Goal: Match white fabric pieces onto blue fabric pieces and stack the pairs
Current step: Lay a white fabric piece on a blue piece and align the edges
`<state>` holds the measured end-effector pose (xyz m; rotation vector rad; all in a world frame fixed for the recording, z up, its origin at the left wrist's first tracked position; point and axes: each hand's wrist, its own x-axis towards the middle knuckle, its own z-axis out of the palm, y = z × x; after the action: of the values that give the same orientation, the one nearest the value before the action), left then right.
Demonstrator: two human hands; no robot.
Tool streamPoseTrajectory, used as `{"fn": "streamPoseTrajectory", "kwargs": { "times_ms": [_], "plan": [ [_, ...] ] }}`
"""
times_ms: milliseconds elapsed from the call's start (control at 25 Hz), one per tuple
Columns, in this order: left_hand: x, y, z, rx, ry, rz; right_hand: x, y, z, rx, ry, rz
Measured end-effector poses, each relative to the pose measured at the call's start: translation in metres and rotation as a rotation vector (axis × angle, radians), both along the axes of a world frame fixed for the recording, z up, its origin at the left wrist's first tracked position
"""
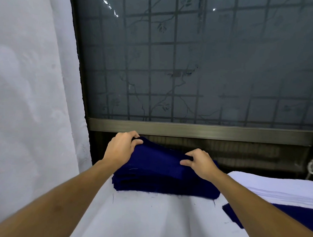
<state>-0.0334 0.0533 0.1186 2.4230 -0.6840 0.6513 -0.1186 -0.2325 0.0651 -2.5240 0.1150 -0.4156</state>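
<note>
- Frosted window glass (199, 66) is seen behind a white-covered table (147, 216).
- At the far edge of the table lies a stack of blue fabric pieces (160, 179).
- Its top piece is gripped at the far left corner by the curled left hand (121, 147).
- The same piece is pinched on the right by the right hand (199, 162).
- White fabric pieces (274, 188) are stacked at the right.

Right edge crops white stack (274, 186); blue piece (295, 213) too

Central fabric stack (163, 179) is set before the window (199, 66); second stack (283, 188) is placed to its right, curtain (28, 77) to its left.
</note>
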Motion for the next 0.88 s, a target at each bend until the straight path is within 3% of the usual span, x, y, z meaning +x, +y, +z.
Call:
{"fn": "streamPoseTrajectory", "kwargs": {
  "times_ms": [360,880],
  "plan": [
    [-0.039,0.021,-0.023,0.018,0.128,0.063,-0.105,-0.061,-0.008,0.137,0.177,-0.053],
    [-0.092,0.010,-0.143,-0.003,0.475,0.117,-0.231,-0.093,-0.107,0.420,0.262,-0.178]
  ]
}}
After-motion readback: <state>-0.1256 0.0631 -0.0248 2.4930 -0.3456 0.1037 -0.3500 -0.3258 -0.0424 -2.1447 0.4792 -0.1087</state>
